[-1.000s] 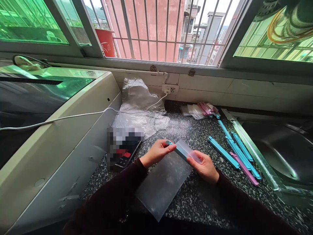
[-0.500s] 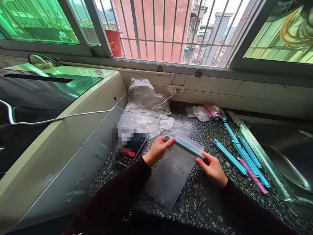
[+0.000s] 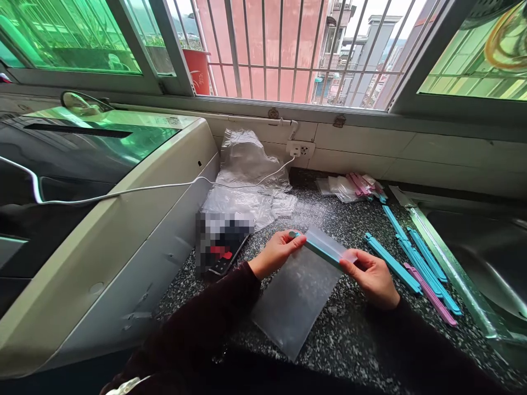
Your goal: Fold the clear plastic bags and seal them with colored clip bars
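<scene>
Left hand (image 3: 278,252) and right hand (image 3: 373,277) both pinched closed, one at each end of a narrow turquoise plastic clip strip (image 3: 323,251), set across a frosted clear flat plastic bag (image 3: 296,304). Bag's short flap sticks out beyond the grip, body spreads below it. Risk: the thin film could bunch or slip out at the right end if pressed unevenly—likely leaving a gap. Right of the grip: loose long turquoise plastic clips (image 3: 393,263) and a slim pink plastic clip (image 3: 430,294), near the right wrist—could get knocked. Left: black phone (image 3: 222,266), near the left forearm.
</scene>
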Tool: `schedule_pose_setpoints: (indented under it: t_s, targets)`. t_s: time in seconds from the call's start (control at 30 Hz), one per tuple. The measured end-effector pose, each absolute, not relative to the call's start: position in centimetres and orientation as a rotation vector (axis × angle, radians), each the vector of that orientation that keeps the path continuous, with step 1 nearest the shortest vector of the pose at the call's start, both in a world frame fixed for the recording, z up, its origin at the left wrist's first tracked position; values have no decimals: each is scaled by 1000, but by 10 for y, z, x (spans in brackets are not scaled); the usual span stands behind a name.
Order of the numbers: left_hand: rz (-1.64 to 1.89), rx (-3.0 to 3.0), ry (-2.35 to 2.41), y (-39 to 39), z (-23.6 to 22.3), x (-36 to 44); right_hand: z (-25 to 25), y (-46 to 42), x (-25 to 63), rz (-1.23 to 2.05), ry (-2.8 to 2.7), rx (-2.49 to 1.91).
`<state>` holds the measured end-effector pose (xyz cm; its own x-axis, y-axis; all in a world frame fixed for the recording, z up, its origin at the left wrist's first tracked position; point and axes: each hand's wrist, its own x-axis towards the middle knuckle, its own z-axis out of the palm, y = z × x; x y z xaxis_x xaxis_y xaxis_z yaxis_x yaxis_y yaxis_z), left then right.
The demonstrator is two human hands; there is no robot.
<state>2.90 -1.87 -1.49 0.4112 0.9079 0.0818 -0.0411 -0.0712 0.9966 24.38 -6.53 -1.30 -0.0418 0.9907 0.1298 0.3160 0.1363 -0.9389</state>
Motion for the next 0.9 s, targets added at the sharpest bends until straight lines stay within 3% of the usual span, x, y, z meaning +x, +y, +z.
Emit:
schedule_pose_setpoints:
  t_s: [0.33,0.6,0.7,0.9]
  targets:
    - [167,1759,779,-22,-8,24,-13,-44,280,542,-1255,-1316]
    - [-22,1821,744,-25,-13,25,-17,-34,287,556,-1141,-1294]
    - [89,1777,694,-24,-15,25,-17,-39,280,669,-1216,-1304]
    - [731,1390,804,-21,-18,31,-20,-55,248,932,-1364,-1282]
